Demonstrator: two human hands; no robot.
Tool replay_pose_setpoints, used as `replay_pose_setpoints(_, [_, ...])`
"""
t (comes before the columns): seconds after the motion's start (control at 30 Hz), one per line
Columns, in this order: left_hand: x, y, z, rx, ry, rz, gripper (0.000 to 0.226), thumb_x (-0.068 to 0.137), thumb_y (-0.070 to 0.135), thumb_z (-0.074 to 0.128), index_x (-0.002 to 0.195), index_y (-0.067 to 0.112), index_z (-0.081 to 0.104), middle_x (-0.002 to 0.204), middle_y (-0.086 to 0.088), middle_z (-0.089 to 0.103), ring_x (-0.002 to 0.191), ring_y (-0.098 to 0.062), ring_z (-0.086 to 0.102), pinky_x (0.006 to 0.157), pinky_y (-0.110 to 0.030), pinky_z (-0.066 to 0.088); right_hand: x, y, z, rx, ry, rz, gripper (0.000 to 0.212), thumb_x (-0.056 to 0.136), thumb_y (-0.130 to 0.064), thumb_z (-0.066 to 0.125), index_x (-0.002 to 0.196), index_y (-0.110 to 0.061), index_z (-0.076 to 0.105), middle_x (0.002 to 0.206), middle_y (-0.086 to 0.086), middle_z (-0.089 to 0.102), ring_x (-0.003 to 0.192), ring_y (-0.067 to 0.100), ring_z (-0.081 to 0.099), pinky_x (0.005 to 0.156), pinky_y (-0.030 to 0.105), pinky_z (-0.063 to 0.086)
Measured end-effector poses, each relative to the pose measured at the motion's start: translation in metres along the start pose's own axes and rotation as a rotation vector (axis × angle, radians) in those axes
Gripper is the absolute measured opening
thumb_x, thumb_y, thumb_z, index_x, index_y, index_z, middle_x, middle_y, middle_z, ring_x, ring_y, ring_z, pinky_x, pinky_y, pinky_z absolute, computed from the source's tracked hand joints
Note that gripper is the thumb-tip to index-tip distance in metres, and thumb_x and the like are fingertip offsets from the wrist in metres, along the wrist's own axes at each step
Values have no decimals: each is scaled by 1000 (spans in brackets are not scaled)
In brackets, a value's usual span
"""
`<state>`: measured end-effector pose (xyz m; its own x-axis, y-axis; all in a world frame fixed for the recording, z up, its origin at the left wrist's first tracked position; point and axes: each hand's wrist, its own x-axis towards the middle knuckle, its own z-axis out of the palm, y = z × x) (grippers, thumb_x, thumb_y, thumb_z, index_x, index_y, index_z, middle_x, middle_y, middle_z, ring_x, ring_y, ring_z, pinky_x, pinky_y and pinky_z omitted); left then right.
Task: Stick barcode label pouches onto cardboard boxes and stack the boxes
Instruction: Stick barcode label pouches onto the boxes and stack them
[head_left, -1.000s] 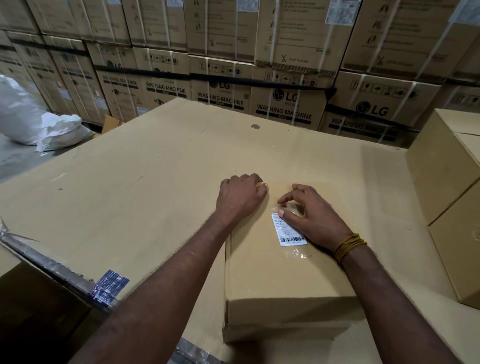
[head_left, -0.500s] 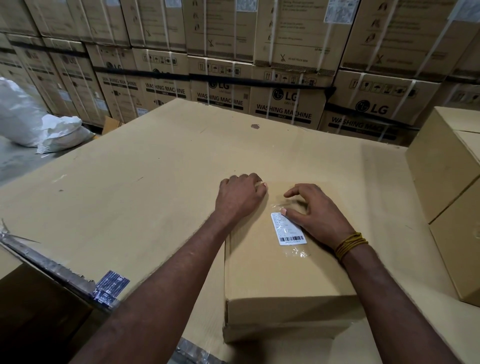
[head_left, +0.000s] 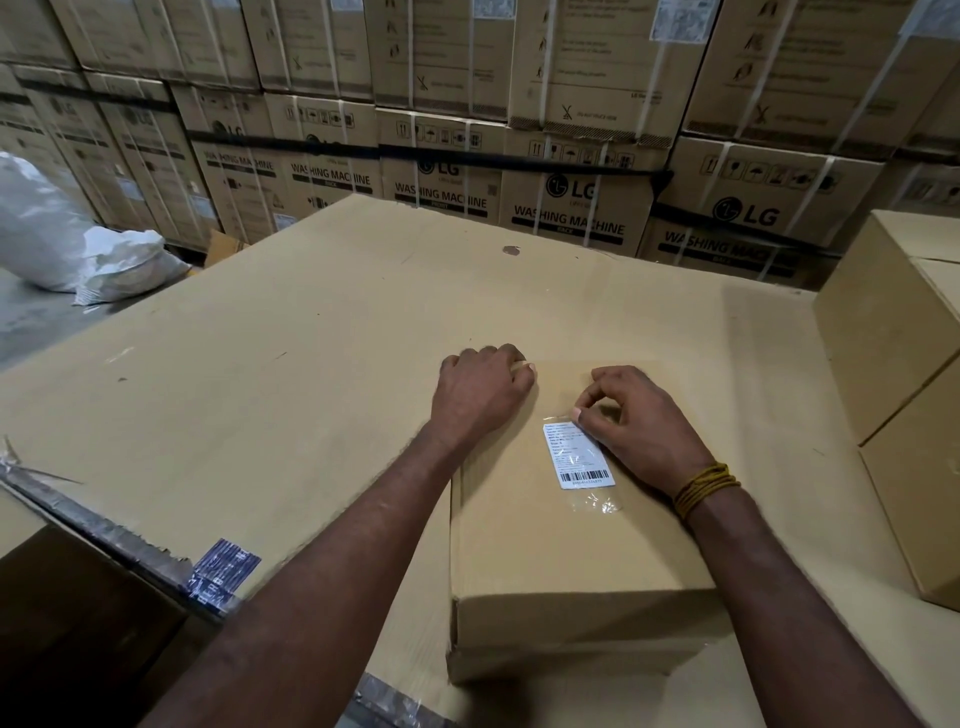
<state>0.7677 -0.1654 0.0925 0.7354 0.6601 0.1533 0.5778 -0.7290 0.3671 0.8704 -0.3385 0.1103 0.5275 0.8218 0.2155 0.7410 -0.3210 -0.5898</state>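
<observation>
the big cardboard sheet (head_left: 260, 364) carries it all; stacked plain boxes (head_left: 893, 364) wait beyond the right hand. under both hands lies the small box (head_left: 571, 551). the left hand (head_left: 480, 392), fingers curled, braces its far corner. the right hand (head_left: 636, 423) curls, thumb pressing the label pouch (head_left: 577, 457), which lies flat on the lid. sticking looks nearly done; stacking remains.

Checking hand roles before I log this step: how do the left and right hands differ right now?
The left hand is curled into a loose fist resting at the box's far left corner; the right hand pinches the top of the label pouch. Only the right wrist wears a yellow thread band. Both rest on the box top.
</observation>
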Motion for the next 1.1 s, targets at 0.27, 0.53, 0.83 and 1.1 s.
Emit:
replay_pose_setpoints(0.27, [-1,0,-1,6,1,1,39,102,44,39,127,23,61,124,-4,66,115,-29,56,101,-41,35,2,5,2,26,45,-5,22,100,-29,55,104,-14,71,111,-5,58,108,4,49,87,11,34])
replay_pose_setpoints(0.53, [-1,0,-1,4,1,5,39,102,43,39,127,24,61,123,-4,66,115,-28,57,100,-40,35,1,1,1,79,59,-3,10,99,-25,55,97,-20,64,108,-3,59,104,7,52,77,-3,32])
replay_pose_setpoints(0.83, [0,-1,0,9,-1,5,39,102,44,39,126,24,61,124,-3,67,114,-28,57,100,-41,36,0,2,1,27,10,4,11,87,-15,66,95,-21,69,111,-4,56,108,7,51,80,-5,27])
replay_pose_setpoints(1.1, [0,0,-1,19,-2,7,39,102,44,39,127,23,60,124,-4,66,115,-29,57,100,-41,35,0,3,2,36,13,13,20,91,-18,63,108,-23,69,118,-5,55,113,5,51,89,8,31])
